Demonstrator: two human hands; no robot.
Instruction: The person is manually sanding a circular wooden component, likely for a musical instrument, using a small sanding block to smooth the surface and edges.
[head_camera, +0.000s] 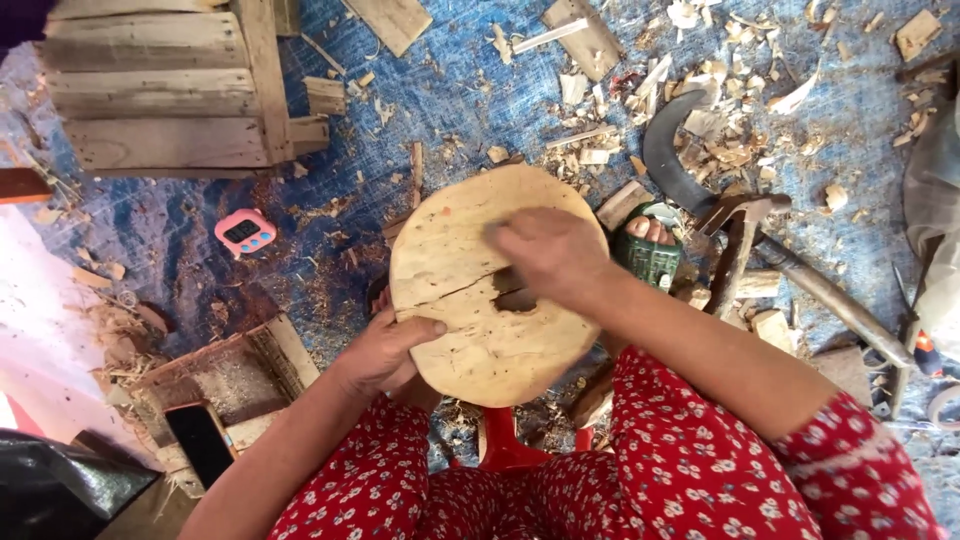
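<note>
Gripping the lower left edge of a round wooden disc (470, 290), the left hand (385, 350) clamped it with thumb on top and fingers beneath. Over the disc's central hole, the right hand (545, 258) lay knuckles up, fingers curled inward; whether it held anything could not be told. Both forearms reached forward from red floral sleeves, holding the disc above a blue tarp (450, 90) strewn with wood chips.

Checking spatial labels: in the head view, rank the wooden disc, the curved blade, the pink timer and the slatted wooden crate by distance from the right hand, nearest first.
From the right hand:
1. Wooden disc: directly under the hand, touching.
2. Curved blade: up and to the right, among wood chips.
3. Pink timer: left, on the blue tarp.
4. Slatted wooden crate: far upper left.
</note>
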